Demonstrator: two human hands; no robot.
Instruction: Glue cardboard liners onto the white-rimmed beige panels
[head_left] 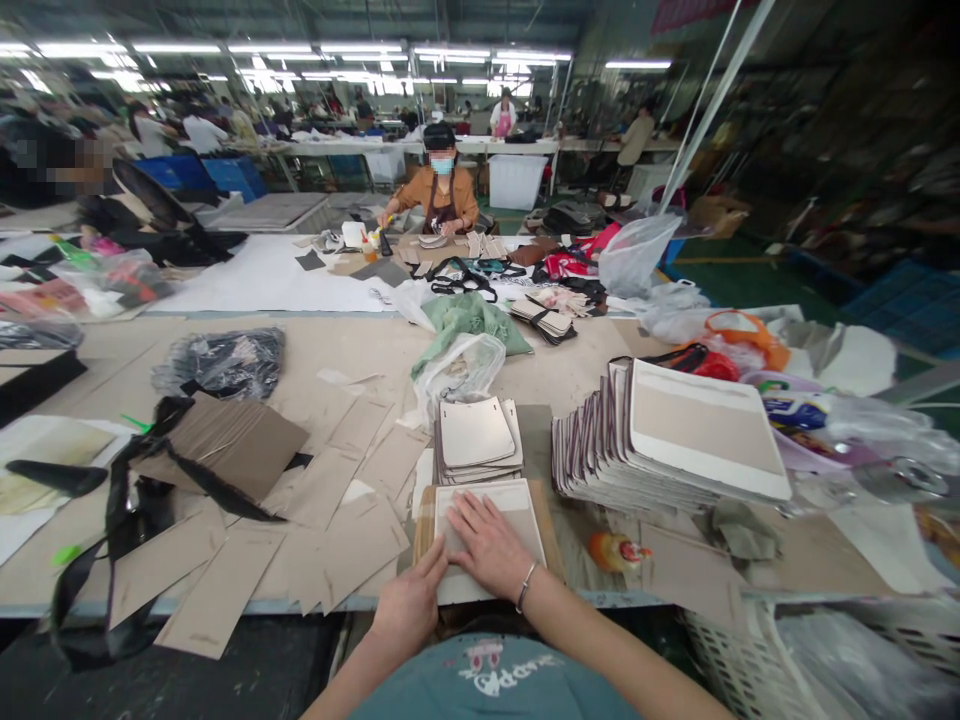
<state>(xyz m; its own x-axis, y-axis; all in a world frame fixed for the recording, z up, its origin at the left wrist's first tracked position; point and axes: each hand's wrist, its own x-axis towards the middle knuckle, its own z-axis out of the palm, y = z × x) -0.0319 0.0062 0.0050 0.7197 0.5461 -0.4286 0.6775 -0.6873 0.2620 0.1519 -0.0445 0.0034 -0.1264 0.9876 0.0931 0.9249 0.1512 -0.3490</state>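
A light rectangular panel with a beige centre and white border lies in front of me on a brown board. My right hand is flat on the panel with its fingers stretched out. At the panel's lower left edge, my left hand rests with its fingers extended, their tips touching the edge. Just behind sits a short stack of pale panels. To the right a tall, leaning stack of similar dark-edged panels fans out. A small orange bottle with a red tip lies near my right forearm.
Loose beige card pieces cover the table at left, beside a strapped stack of brown cards. A green bag lies further back. Across the table sits a co-worker. A white plastic basket stands below at right.
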